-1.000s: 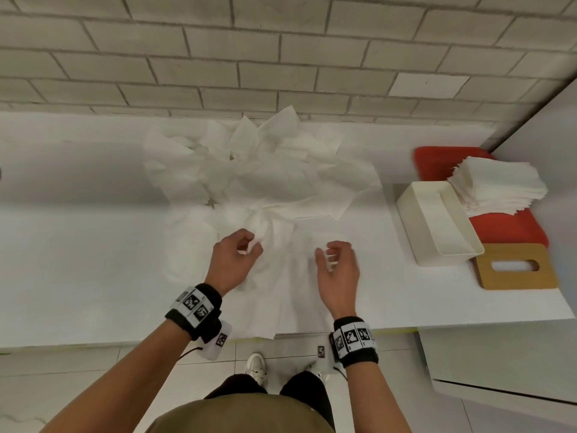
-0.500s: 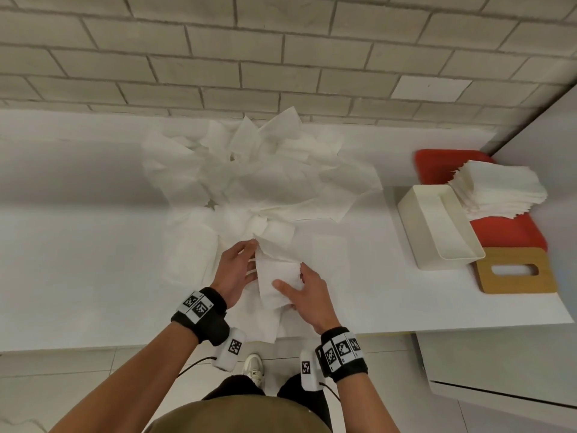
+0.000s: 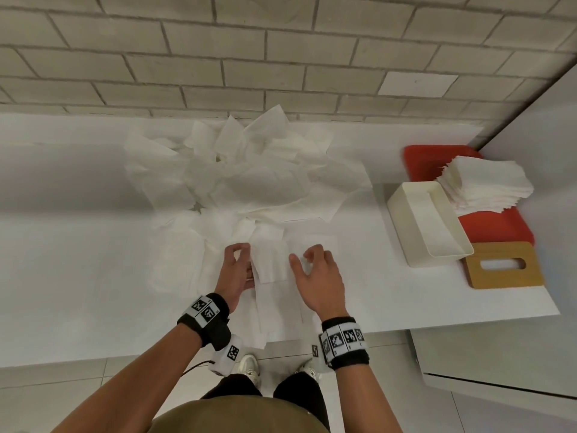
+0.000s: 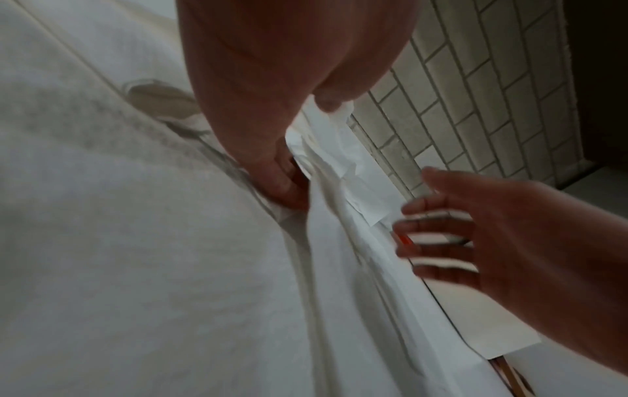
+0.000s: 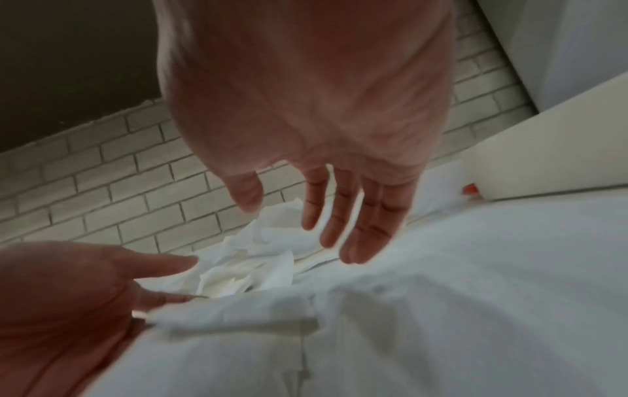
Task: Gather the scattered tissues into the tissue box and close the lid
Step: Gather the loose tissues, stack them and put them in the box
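Rear wall (image 3: 281, 51): pale grey-beige brick in running bond, with one blank white plate (image 3: 416, 84) set flush at upper right. White counter (image 3: 78, 245) abuts the wall's base. A white cabinet panel (image 3: 537, 126) closes the counter's right end. Floor (image 3: 62, 389): light grey tiles below the counter's front edge. Lighting: even and soft.

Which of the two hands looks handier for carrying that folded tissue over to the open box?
Probably the right hand. It hangs open with relaxed fingers on the tissue's box-facing side, and the box stands off to the right. The left hand already pinches the tissue's edge, but would have to cross the body.
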